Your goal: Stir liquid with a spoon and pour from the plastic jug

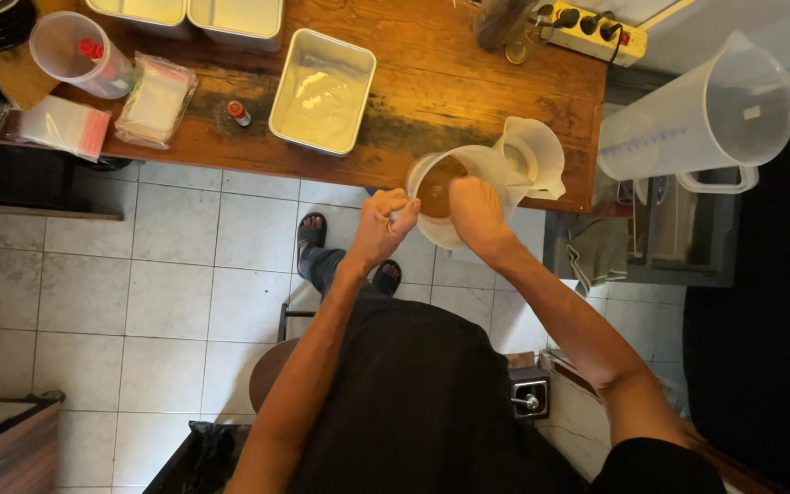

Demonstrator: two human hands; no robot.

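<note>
1. A rectangular metal tray (322,90) sits on the brown wooden counter (432,101).
2. A small red-capped bottle (239,112) stands just left of it.
3. Clear plastic bags (155,99) lie beside a tipped clear plastic cup (80,53).
4. A big translucent measuring jug (701,117) stands at right, near a white power strip (592,29).

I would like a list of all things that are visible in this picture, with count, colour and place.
Jug with brown liquid: 1, translucent, table's near edge, under both hands.
Empty jug: 1, translucent, right beside it.
Large measuring jug: 1, clear, far right.
Metal tray: 1, silver, table middle.
Plastic bags: 2, clear with red, table left.
Small bottle: 1, red cap, beside the bags.
Power strip: 1, yellowish, table top right.
Table: 1, brown wood.
Left hand: on the jug's rim.
Right hand: over the jug.
</note>
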